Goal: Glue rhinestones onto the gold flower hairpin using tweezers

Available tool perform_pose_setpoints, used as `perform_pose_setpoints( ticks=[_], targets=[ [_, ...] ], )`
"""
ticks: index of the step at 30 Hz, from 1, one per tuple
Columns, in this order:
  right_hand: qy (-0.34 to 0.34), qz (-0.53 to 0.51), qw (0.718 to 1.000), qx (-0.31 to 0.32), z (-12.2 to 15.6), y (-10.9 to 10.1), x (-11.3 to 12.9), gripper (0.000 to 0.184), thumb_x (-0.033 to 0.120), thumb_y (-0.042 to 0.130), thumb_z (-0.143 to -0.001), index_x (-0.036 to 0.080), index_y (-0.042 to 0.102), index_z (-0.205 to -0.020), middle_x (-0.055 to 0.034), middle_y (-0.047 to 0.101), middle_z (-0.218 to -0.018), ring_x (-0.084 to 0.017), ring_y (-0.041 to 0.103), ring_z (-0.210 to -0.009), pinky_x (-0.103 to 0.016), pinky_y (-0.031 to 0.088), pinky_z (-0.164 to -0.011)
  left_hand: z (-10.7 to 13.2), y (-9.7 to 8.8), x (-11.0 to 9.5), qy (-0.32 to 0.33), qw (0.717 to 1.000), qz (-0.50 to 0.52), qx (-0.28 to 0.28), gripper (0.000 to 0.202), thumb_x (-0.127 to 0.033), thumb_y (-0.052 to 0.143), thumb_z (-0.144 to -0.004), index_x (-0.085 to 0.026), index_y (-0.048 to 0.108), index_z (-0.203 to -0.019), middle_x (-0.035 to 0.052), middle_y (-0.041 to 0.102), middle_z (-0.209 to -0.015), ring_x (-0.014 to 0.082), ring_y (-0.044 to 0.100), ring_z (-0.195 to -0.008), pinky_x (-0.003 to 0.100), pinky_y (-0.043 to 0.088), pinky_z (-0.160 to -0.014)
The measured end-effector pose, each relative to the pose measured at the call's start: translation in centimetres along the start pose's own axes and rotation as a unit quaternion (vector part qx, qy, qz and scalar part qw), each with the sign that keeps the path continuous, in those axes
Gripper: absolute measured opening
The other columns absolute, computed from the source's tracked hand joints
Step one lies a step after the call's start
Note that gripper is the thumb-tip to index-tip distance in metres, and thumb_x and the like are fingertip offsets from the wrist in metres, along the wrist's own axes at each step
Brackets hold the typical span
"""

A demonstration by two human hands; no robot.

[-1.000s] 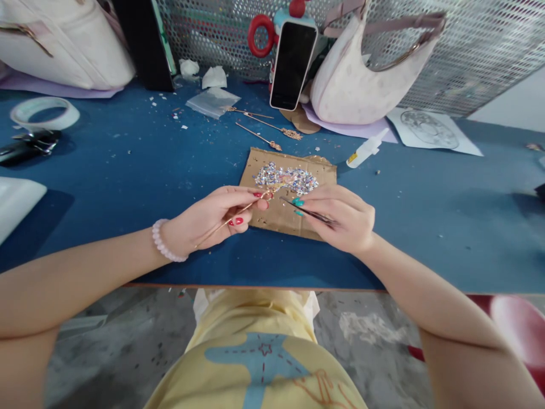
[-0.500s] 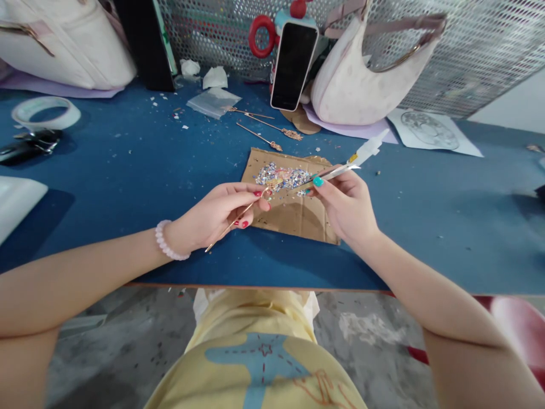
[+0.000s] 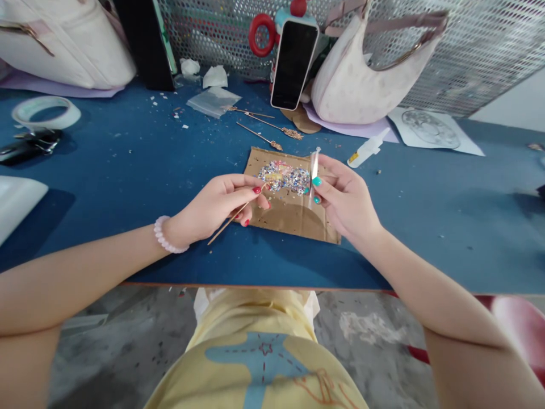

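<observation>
My left hand (image 3: 232, 204) pinches a thin gold-coloured hairpin (image 3: 227, 226) between thumb and fingers. Its long stem slants down toward the table's front, and its head end lies by the fingertips. In my right hand (image 3: 344, 196) are silver tweezers (image 3: 314, 170), held nearly upright with their lower end blurred. Both hands are over a piece of brown cardboard (image 3: 293, 218). On the cardboard lies a heap of small shiny rhinestones (image 3: 293, 177), blue, clear and pinkish, between the two hands.
A glue tube (image 3: 368, 149) rests right of the cardboard. Several gold hairpins (image 3: 259, 136) and a plastic bag (image 3: 213, 103) lie behind it. A phone (image 3: 294, 65) leans upright near a white handbag (image 3: 366, 74). At left are a tape roll (image 3: 46, 116) and another white bag (image 3: 76, 45).
The tweezers have swung from slanting across the rhinestones to nearly upright at the heap's right edge. My left hand with the hairpin has shifted only slightly.
</observation>
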State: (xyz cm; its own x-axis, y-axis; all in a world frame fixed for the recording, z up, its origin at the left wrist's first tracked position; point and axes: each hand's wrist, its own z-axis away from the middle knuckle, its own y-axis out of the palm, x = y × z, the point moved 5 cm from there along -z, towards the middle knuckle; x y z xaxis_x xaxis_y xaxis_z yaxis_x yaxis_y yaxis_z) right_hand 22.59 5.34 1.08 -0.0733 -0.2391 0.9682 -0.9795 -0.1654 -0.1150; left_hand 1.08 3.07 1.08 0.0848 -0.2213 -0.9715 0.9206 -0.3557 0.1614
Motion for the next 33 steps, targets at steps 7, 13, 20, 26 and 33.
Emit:
perform_pose_setpoints(
  ticks=[7,13,20,26,33],
  targets=[
    [0.022,-0.080,0.996,0.024,-0.2,0.3,0.5,0.012,0.032,0.063,-0.084,0.024,0.069,-0.091,0.0016,0.068,-0.077,-0.012,0.065,-0.068,-0.026,0.053,-0.060,-0.4,-0.4,-0.2,0.013,0.999,-0.030,-0.019,0.014,-0.016,0.057,-0.084,-0.016,0.050,-0.096,-0.0002,0.067,-0.076,0.0045,0.051,-0.043,0.020,0.033,-0.044],
    [0.031,-0.145,0.988,0.039,0.1,0.7,1.0,0.020,0.024,0.079,-0.071,0.024,0.069,-0.089,0.0042,0.070,-0.075,-0.009,0.066,-0.064,-0.021,0.055,-0.060,-0.7,-0.6,-0.3,0.017,0.999,0.013,-0.039,0.025,-0.013,0.053,-0.085,-0.021,0.032,-0.074,-0.0019,0.063,-0.068,0.0029,0.044,-0.042,0.019,0.031,-0.045],
    [0.054,-0.087,0.992,0.069,0.3,1.1,0.3,0.029,0.044,0.078,-0.073,0.020,0.063,-0.077,0.0063,0.056,-0.052,-0.005,0.047,-0.042,-0.019,0.034,-0.039,-0.4,-0.5,-0.3,0.021,0.999,-0.025,-0.021,0.029,-0.019,0.051,-0.091,-0.018,0.036,-0.066,-0.0019,0.057,-0.063,-0.0004,0.029,-0.038,0.021,0.017,-0.042],
    [0.004,0.092,0.985,0.148,0.7,1.9,0.9,0.015,0.032,0.058,-0.090,0.017,0.062,-0.089,0.0042,0.057,-0.058,-0.005,0.050,-0.050,-0.020,0.040,-0.051,-0.6,-0.6,-0.1,0.015,1.000,-0.004,-0.017,0.027,-0.024,0.048,-0.094,-0.018,0.043,-0.069,-0.0024,0.057,-0.062,0.0005,0.029,-0.036,0.021,0.018,-0.040],
    [-0.090,0.235,0.953,0.170,1.1,2.2,1.9,0.010,0.019,0.052,-0.083,0.017,0.061,-0.087,0.0022,0.059,-0.066,-0.006,0.047,-0.053,-0.022,0.041,-0.055,-0.8,-0.3,0.0,0.011,1.000,-0.007,-0.024,0.025,-0.022,0.049,-0.092,-0.017,0.044,-0.068,-0.0029,0.057,-0.059,0.0004,0.031,-0.035,0.019,0.021,-0.040]
  ],
)
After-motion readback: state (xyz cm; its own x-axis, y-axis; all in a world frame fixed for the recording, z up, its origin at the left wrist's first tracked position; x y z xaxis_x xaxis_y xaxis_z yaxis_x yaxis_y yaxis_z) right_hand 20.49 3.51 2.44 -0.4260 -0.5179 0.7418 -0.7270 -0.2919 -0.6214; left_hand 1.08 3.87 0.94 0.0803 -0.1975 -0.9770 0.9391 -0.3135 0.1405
